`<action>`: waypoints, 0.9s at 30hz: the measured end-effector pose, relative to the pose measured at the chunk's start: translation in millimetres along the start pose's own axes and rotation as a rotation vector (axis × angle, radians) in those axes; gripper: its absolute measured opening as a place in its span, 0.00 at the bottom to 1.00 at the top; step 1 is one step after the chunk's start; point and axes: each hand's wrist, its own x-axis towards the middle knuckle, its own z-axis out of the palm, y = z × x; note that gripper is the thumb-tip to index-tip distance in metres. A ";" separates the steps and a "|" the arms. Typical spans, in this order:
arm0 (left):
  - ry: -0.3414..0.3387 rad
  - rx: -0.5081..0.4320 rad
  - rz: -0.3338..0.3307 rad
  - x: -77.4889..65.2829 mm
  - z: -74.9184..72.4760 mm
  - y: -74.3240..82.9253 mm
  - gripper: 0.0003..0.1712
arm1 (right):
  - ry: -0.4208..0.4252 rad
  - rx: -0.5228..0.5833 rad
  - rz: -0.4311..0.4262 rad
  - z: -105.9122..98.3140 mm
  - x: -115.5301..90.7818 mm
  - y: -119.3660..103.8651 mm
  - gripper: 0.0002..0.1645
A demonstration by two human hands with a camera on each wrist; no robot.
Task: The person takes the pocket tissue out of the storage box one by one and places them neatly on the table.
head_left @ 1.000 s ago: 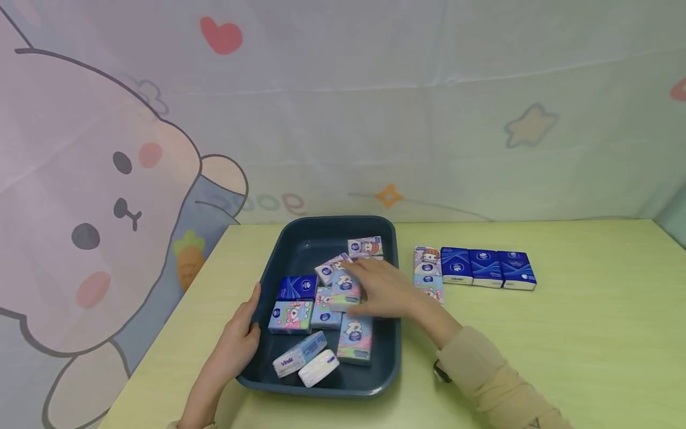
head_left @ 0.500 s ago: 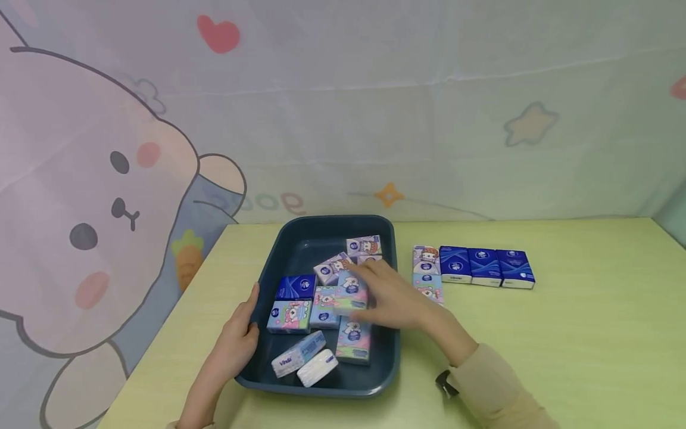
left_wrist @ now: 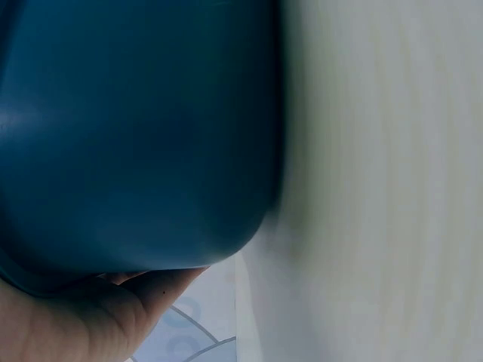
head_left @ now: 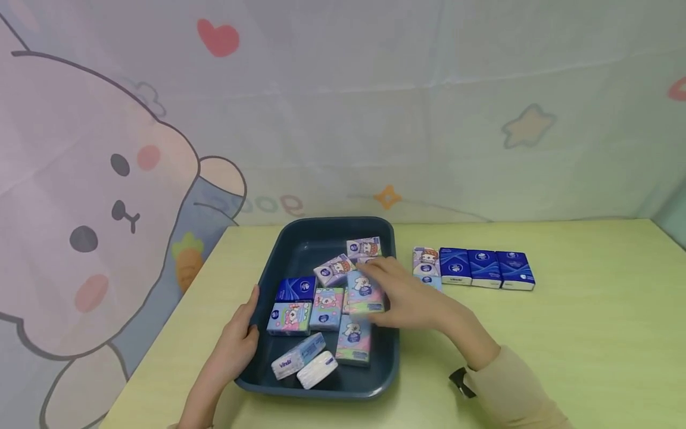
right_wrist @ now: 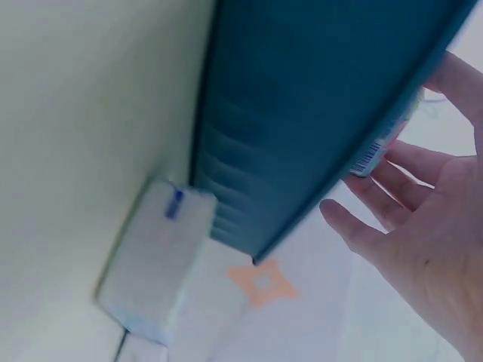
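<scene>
A dark blue plastic bin [head_left: 316, 394] holds several small tissue packs. My left hand [head_left: 237, 341] grips its left rim; in the left wrist view the hand [left_wrist: 83, 320] sits under the rim against the wall [left_wrist: 151, 151]. My right hand [head_left: 409, 298] holds a light blue and pink tissue pack [head_left: 365, 291] between thumb and fingers, raised over the packs in the bin's right half. In the right wrist view the right hand [right_wrist: 430, 211] shows beyond the bin wall [right_wrist: 287, 98], which hides part of the held pack [right_wrist: 377, 143].
Right of the bin, a row of dark blue tissue packs [head_left: 485, 268] lies beside a purple pack [head_left: 427, 261] and a light blue pack [head_left: 429, 282] on the yellow-green table [head_left: 589, 333]. A printed cloth [head_left: 343, 119] hangs behind the table.
My right hand has moved right with the light blue pack, uncovering more of the packs beneath. My left hand has stayed on the bin.
</scene>
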 end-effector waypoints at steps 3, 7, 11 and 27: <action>0.004 0.004 0.016 0.9 0.6 0.2 0.39 | 0.007 -0.033 0.020 -9.7 -7.5 1.3 0.51; 0.007 0.018 0.024 1.1 0.5 -0.3 0.39 | 0.021 -0.062 0.040 -20.8 -19.4 6.7 0.53; 0.008 0.027 0.027 1.1 0.1 -1.5 0.39 | 0.032 -0.041 0.069 -29.2 -30.9 15.8 0.52; 0.012 0.008 0.045 1.4 0.8 -3.0 0.39 | 0.000 -0.065 0.101 -50.2 -50.7 49.2 0.50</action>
